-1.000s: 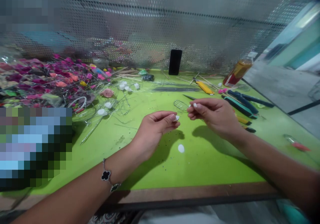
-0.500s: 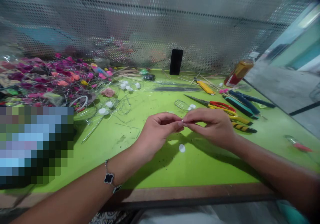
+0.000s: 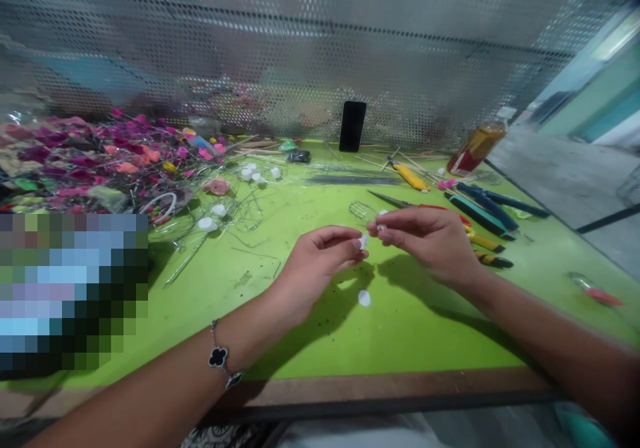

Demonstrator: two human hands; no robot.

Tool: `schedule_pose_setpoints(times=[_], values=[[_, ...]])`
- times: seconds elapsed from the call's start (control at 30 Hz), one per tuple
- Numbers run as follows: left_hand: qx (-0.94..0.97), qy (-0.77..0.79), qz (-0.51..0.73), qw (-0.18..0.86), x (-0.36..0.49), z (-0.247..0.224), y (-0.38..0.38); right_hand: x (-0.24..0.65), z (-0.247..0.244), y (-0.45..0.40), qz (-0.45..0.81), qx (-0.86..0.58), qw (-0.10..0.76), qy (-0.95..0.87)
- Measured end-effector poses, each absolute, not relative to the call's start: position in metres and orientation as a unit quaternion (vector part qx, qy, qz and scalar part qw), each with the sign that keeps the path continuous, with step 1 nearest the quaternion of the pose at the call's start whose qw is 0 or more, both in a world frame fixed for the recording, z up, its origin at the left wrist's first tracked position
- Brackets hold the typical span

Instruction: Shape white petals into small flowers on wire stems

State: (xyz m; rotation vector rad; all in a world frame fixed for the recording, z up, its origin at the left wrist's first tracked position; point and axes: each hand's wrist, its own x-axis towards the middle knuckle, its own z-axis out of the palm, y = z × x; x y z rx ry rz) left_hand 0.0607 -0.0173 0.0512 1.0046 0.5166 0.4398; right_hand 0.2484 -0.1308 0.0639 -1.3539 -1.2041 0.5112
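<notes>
My left hand (image 3: 320, 268) is pinched on a small white piece (image 3: 363, 242) above the middle of the green table (image 3: 310, 341). To its right, a short gap away, my right hand (image 3: 435, 241) has thumb and forefinger closed at a tiny whitish bit (image 3: 381, 229), too small to make out well. Below both hands a round white disc (image 3: 364, 298) lies flat on the table. Just behind my right hand is a small wire coil (image 3: 361, 211).
Scissors (image 3: 393, 199), pliers (image 3: 480, 215) and a yellow cutter (image 3: 411, 175) lie at the right, near a bottle (image 3: 477, 147). A phone (image 3: 353, 126) stands at the back. Pink and purple flowers (image 3: 75, 151) heap up at the left, with white pieces (image 3: 208, 223) nearby.
My hands were touching at the fingertips and have come apart, my right hand shifting slightly right. The white piece at my left fingertips now shows more clearly.
</notes>
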Motion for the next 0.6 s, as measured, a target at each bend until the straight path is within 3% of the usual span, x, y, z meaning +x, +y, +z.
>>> schedule_pose_setpoints(times=[0.13,0.4,0.6], values=[[0.503,0.236,0.199,0.807,0.062,0.049,-0.019,0.246,0.064,-0.132,0.198,-0.58,0.592,-0.523],[0.478,0.189,0.188,0.837,0.065,0.047,-0.024,0.24,0.058,-0.127,0.289,-0.551,0.625,-0.472],[0.434,0.181,0.2,0.86,0.065,0.051,-0.024,0.235,0.055,-0.129,0.31,-0.55,0.597,-0.495]])
